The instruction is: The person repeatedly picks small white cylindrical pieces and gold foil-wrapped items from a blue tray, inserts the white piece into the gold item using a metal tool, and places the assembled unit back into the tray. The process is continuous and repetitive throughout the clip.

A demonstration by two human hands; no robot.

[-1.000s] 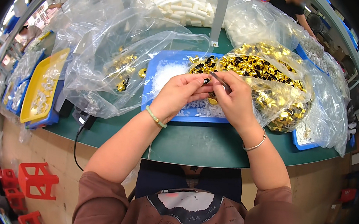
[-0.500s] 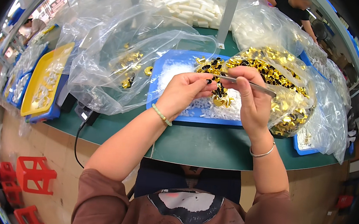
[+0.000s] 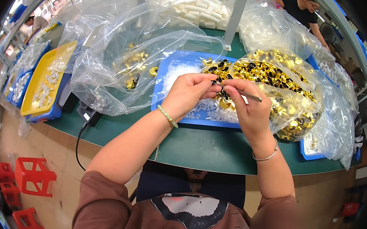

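Observation:
Over the blue tray (image 3: 211, 123) my two hands meet. My left hand (image 3: 189, 92) pinches a small black-and-gold part (image 3: 214, 83) between thumb and fingertips. Metal tweezers (image 3: 251, 96) are gripped in my right hand (image 3: 253, 117), their tip at that small part. Fingers hide most of the part, so I cannot tell whether the tips touch it. Below and behind the hands, the tray holds small white plastic pieces (image 3: 176, 72) on its left and front. Loose shiny gold parts with black faces (image 3: 216, 67) lie toward its back right.
A clear bag of gold parts (image 3: 278, 77) spills open at the tray's right. Another clear bag (image 3: 104, 70) lies left, near a black adapter with a cable (image 3: 88, 116). A yellow tray (image 3: 32, 99) stands far left. Behind rise a metal post (image 3: 235, 21) and bagged white pieces (image 3: 199, 11).
My right hand has moved left and down, bringing the tweezers' tip in to the small part at my left fingertips. My left hand has stayed nearly still.

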